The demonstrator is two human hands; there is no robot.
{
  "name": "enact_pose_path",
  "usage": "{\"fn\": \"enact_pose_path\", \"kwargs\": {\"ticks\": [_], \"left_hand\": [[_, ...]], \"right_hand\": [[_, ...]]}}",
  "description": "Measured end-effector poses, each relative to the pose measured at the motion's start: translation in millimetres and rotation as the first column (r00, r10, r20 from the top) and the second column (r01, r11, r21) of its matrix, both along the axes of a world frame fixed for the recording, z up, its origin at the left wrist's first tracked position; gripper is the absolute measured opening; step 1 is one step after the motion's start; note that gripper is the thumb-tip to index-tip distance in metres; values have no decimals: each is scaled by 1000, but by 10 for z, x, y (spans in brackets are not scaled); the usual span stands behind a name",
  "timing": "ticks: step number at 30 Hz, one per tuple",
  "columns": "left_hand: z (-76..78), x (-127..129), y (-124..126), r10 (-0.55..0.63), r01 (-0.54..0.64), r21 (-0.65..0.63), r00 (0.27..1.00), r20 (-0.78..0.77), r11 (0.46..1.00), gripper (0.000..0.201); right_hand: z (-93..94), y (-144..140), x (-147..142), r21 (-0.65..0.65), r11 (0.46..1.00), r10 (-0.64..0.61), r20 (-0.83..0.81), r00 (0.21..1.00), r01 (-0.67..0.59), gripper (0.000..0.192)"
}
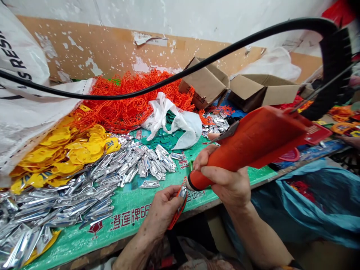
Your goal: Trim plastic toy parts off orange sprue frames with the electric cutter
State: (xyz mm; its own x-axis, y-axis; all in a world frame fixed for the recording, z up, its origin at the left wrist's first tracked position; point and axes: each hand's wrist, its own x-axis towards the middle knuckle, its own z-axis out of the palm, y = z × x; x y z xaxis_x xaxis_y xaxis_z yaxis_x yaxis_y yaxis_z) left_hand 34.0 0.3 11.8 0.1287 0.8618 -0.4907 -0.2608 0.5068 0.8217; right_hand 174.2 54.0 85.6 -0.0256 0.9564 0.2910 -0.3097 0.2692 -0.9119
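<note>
- A person's right hand [225, 180] wraps around the neck of an orange tool [253, 144], fingers closed tight on it, its nose pointing down and to the left.
- The tool's tip meets a small orange piece [180, 204] with a silver strip on top, at the near edge of the table [140, 221].
- The left hand [163, 210] pinches that piece between thumb and fingers, holding it up to the tip just above the table edge.
- A black hose [157, 84] arcs from the tool's back end across the whole view, above the work.
- Silver strips [92, 187] lie heaped on the green table cover to the left of the hands, spreading toward the near left corner.
- Yellow parts [67, 152] are piled behind the strips, against a white sack [25, 105].
- Orange frames [126, 101] form a mound farther back along the wall.
- A white bag [174, 120] sits in front of that mound, over green pieces.
- Two open boxes [261, 92] stand at the back right.
- A blue sheet [315, 202] hangs below the table on the right.
</note>
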Motion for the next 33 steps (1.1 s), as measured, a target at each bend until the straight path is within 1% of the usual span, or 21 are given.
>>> {"fn": "enact_pose_path", "kwargs": {"ticks": [4,8,13,16,18,19,22,25,27,29,31,33], "left_hand": [[-15,27,-14,18,-18,0,1000,4,1000,26],[-24,48,-17,39,-39,-7,999,5,999,27],[-49,42,-13,65,-64,-24,998,26,998,28],[-67,40,-21,82,-80,-40,995,62,996,27],[-74,40,-31,97,-93,-49,992,77,994,26],[-74,38,-35,100,-96,-53,992,78,994,26],[-52,15,-38,78,-74,-62,995,63,995,26],[-26,-38,-34,22,-19,-86,999,36,996,30],[-34,-82,-34,14,-11,-93,1000,27,996,33],[-66,-125,-38,24,-22,-74,999,28,997,33],[-101,-157,-44,25,-24,-38,999,27,999,31],[-116,-171,-45,12,-12,-8,1000,14,1000,29]], "right_hand": [[-9,1,-3,13,1000,-5,16,1000,5,14],[-39,-13,2,-15,1000,-11,20,1000,11,18],[-72,-19,-17,-47,999,27,20,999,-26,16],[-86,-10,-29,-68,997,41,-35,999,-43,26],[-100,-8,-30,-83,996,26,-56,998,-31,33],[-106,-9,-28,-84,996,20,-50,999,-24,34],[-94,-14,-16,-60,998,32,-13,999,-33,25],[-22,3,19,-29,998,56,-71,996,-58,27],[39,43,66,-3,1000,25,-125,992,-26,28],[72,111,129,28,998,-48,-148,988,53,25],[54,207,199,63,988,-132,-127,983,141,19],[-15,328,264,91,969,-225,-81,971,232,13]]}}
